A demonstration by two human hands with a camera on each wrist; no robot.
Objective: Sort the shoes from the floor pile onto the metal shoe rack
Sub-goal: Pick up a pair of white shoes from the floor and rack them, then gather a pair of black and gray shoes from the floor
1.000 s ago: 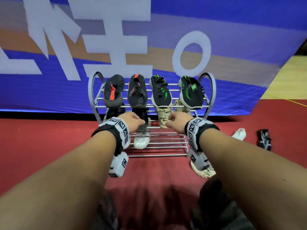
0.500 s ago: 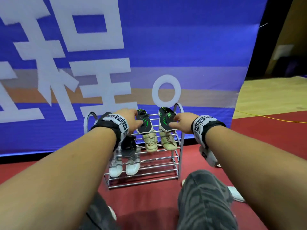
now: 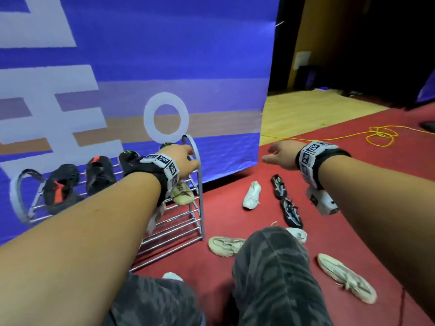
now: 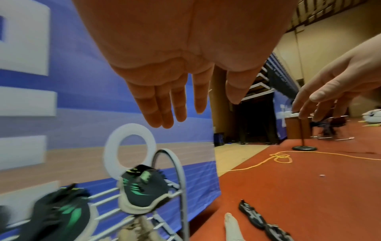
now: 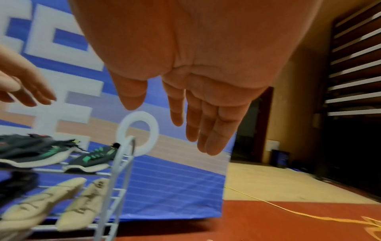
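Note:
The metal shoe rack stands against the blue banner. Black shoes with red marks and green marks fill its top shelf, and beige shoes lie below. My left hand hovers over the rack's right end, fingers straight and empty. My right hand hangs in the air to the right of the rack, also open and empty. On the red floor lie a white shoe, two black shoes and pale worn shoes.
A blue banner backs the rack. My knees in dark patterned trousers fill the lower middle. A yellow cord coils on the red floor at the right, near a round stand base.
Both hands have left the shoes on the rack and lifted away, the right one swinging out to the right. The view has turned right, so the floor shoes now show.

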